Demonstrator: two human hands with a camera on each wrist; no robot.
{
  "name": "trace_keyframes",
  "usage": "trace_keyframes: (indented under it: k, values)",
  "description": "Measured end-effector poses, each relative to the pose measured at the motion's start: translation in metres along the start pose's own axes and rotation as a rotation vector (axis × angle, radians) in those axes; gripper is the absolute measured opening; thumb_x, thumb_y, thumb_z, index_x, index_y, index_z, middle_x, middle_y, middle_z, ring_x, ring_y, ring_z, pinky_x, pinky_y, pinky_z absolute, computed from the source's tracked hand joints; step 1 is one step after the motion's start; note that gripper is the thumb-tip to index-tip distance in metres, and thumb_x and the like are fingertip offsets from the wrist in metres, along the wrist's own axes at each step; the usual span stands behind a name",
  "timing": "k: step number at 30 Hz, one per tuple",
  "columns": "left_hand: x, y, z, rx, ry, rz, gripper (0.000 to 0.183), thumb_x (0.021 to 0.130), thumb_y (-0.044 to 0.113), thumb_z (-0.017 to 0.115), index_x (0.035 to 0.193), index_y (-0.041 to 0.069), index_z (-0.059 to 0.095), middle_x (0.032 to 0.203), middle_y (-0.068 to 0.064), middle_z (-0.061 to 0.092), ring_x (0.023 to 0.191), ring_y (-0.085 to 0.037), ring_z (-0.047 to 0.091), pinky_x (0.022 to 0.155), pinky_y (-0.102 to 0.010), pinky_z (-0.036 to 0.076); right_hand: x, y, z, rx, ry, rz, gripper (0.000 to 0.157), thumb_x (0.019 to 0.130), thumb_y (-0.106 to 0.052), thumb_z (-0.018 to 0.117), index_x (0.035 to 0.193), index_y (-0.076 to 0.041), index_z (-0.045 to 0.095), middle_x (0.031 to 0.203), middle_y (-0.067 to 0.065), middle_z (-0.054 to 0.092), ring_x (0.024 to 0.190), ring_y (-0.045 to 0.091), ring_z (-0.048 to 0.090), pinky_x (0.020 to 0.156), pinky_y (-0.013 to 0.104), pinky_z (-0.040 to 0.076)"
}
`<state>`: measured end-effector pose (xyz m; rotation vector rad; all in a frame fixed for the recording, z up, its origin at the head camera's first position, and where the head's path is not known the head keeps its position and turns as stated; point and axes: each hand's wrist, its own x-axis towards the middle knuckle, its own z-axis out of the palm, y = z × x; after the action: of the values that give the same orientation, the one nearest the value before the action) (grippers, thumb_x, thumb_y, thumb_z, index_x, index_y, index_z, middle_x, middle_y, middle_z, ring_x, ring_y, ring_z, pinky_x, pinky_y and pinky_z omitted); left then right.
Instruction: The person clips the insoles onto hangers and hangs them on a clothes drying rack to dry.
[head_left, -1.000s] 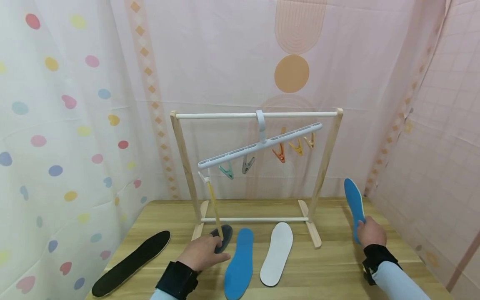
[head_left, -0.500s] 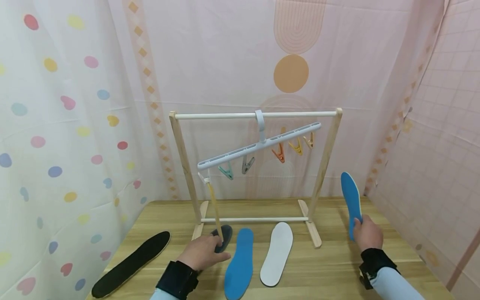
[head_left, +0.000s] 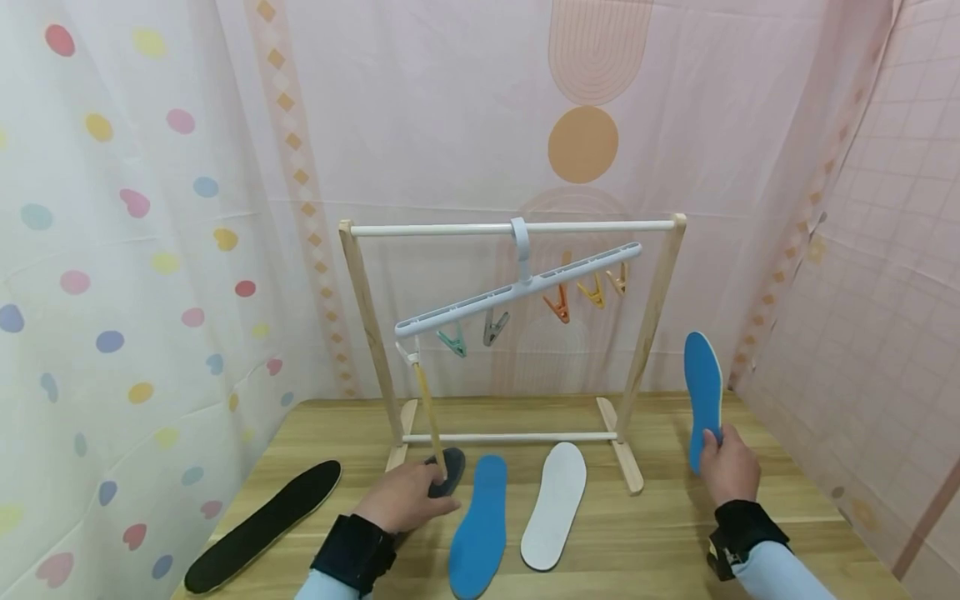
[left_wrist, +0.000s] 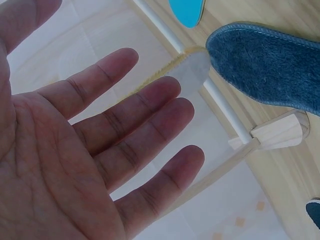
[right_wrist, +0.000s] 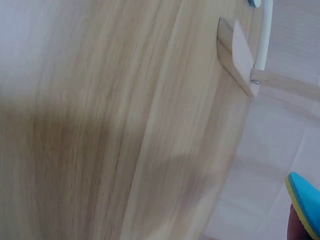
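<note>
My left hand (head_left: 405, 500) has its fingers extended beside a thin yellow-edged insole (head_left: 426, 400), seen edge-on. That insole hangs from a white clip (head_left: 409, 355) at the low left end of a tilted pale blue clip hanger (head_left: 465, 311). In the left wrist view its pale face (left_wrist: 195, 75) shows behind the fingers. Partly hidden under this hand lies a dark fuzzy insole (left_wrist: 260, 65). Out at the right, my right hand (head_left: 731, 471) grips a blue insole (head_left: 703, 383) by its lower end, raised upright. Only its tip (right_wrist: 306, 200) enters the right wrist view.
The hanger hooks over the white top bar (head_left: 435, 230) of a wooden rack. Green (head_left: 453, 340), grey (head_left: 495, 328), orange (head_left: 558, 305) and yellow clips (head_left: 592, 292) hang from it. A black insole (head_left: 262, 525), another blue insole (head_left: 480, 525) and a white insole (head_left: 555, 508) lie on the table.
My right hand has moved slightly left and up with the blue insole, whose blue face has turned more toward the head camera. My left hand and the hanger have hardly moved.
</note>
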<state>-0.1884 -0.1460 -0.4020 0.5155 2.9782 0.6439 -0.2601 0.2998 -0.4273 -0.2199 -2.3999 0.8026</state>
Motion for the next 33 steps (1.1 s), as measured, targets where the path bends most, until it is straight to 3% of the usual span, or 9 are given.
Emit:
trace_keyframes:
  k: [8,17,23,33]
  values:
    - [0.001,0.001,-0.004,-0.012,0.012,-0.005,0.044,0.077,0.048,0.065,0.093,0.007,0.064,0.083,-0.004,0.063,0.069,-0.014,0.055,0.061,-0.037,0.045,-0.005,-0.011,-0.007,0.045,0.028,0.023,0.025,0.097,-0.018,0.042,0.087,0.004,0.047,0.078,0.025,0.055,0.069,0.036,0.052,0.061,0.048,0.037]
    - [0.003,0.003,-0.005,0.014,0.012,-0.011,0.046,0.078,0.046,0.065,0.098,0.005,0.064,0.087,-0.005,0.063,0.077,-0.019,0.057,0.067,-0.04,0.046,-0.012,-0.022,-0.009,0.105,0.079,0.039,0.028,0.096,-0.02,0.043,0.095,0.006,0.051,0.089,0.029,0.058,0.08,0.042,0.055,0.069,0.053,0.04]
    - [0.003,0.005,-0.008,0.014,0.007,-0.035,0.048,0.078,0.044,0.065,0.101,0.002,0.063,0.091,-0.01,0.062,0.083,-0.025,0.058,0.072,-0.045,0.045,-0.017,-0.026,-0.009,0.136,0.134,0.024,0.026,0.096,-0.021,0.045,0.092,0.004,0.052,0.084,0.025,0.06,0.073,0.037,0.056,0.063,0.047,0.039]
    - [0.002,0.005,-0.009,-0.002,0.027,-0.024,0.043,0.078,0.044,0.066,0.097,0.005,0.064,0.088,-0.006,0.062,0.078,-0.019,0.056,0.068,-0.041,0.045,-0.031,-0.04,-0.011,0.177,0.195,0.02,0.025,0.094,-0.021,0.048,0.089,0.002,0.054,0.073,0.019,0.057,0.065,0.031,0.053,0.057,0.041,0.036]
